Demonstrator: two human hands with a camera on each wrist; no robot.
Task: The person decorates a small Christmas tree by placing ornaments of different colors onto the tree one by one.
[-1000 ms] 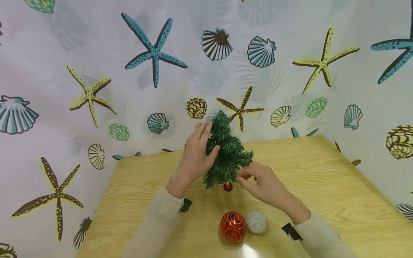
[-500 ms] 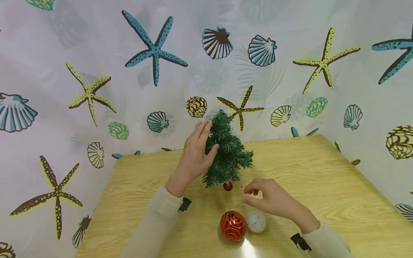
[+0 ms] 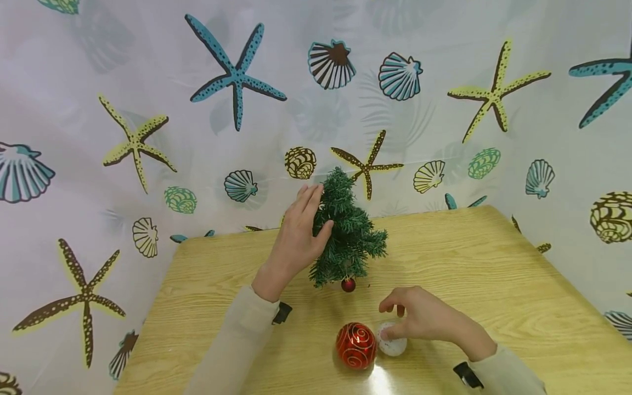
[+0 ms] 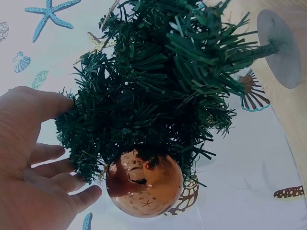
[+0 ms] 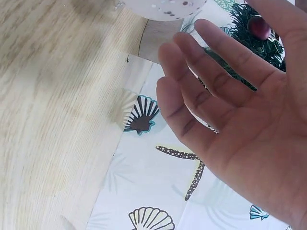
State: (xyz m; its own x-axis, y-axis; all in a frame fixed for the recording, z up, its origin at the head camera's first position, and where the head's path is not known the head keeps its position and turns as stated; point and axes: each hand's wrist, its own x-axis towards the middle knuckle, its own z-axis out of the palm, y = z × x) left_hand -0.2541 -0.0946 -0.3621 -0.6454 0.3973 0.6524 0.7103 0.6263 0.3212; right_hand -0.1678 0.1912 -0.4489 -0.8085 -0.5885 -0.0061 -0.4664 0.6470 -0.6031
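L hand [image 3: 296, 233] at tree's L side, thumb & fingers parted, wrapped round nothing. Tree [image 3: 350, 227] upright on worktop [image 3: 494, 263], w/ copper bauble [image 4: 144, 187] (L wrist view) & small dark-red bauble [image 3: 348, 285] hanging low. In front: big red ball [image 3: 356, 346], then white speckled ball [image 3: 395, 348] just R of it. R hand [image 3: 427, 315] over white ball, fingers apart, no grip; thumb contact unclear. Step in hand prob. reaching for white ball; next move calls for closing round it w/o nudging red ball, crowding its L side. Patterned curtain [image 3: 321, 109] behind.
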